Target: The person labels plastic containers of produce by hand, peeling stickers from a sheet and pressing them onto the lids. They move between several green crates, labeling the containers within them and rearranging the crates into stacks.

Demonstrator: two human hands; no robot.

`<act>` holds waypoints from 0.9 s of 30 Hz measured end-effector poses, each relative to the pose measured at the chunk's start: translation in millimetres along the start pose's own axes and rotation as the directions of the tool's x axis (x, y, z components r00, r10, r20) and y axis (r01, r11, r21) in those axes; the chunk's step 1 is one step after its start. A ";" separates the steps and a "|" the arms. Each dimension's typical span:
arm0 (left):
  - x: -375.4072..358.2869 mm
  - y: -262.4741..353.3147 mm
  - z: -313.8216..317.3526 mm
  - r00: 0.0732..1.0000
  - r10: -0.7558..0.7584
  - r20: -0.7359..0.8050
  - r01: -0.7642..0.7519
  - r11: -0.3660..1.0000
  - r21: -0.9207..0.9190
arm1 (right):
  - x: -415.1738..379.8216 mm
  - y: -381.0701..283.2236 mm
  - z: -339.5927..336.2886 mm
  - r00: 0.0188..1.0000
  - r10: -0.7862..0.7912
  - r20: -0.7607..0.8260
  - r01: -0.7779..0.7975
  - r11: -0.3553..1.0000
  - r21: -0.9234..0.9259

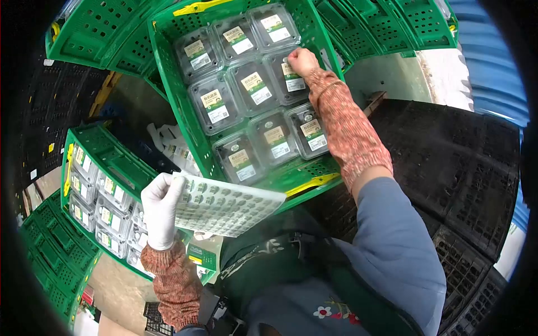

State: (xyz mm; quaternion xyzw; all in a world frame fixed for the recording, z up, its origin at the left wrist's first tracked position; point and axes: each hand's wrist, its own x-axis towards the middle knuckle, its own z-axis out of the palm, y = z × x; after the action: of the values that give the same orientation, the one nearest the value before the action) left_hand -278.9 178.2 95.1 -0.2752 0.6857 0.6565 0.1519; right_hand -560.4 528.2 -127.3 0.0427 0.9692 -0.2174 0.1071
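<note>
on the far right of the middle row in the green slotted crate [168, 73], the right hand [301, 60] presses its bunched fingertips onto the label of a clear clamshell box [287, 75]; the fingers are drawn close together on the lid, holding nothing that can be seen. that crate holds nine such boxes in three rows of three, each a rounded square of glossy clear plastic with dark contents and a small green-and-white label on top. the crate walls are perforated hard plastic, with a yellow handle [311, 183] at the near rim. nearer the body, the left hand [159, 210], in a white glove, pinches one edge of a sticker sheet [227, 206], a flat pale sheet covered in rows of small round labels. both forearms wear knitted reddish sleeve covers. to the left, a second green crate [106, 151] holds more labelled clamshell boxes packed side by side. black slotted crates [459, 168] lie to the right.
</note>
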 end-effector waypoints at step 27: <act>-28.9 -4.3 -15.5 0.881 0.314 -0.355 -0.399 0.896 -0.197 | -235.2 -163.8 -108.9 0.815 -0.476 0.331 -0.143 0.388 0.911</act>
State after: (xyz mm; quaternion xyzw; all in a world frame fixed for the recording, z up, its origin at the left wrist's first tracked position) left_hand -250.8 168.2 109.5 -0.2616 0.6463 0.7065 -0.1217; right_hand -373.2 418.9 89.5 -0.0732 0.6147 -0.7200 0.3137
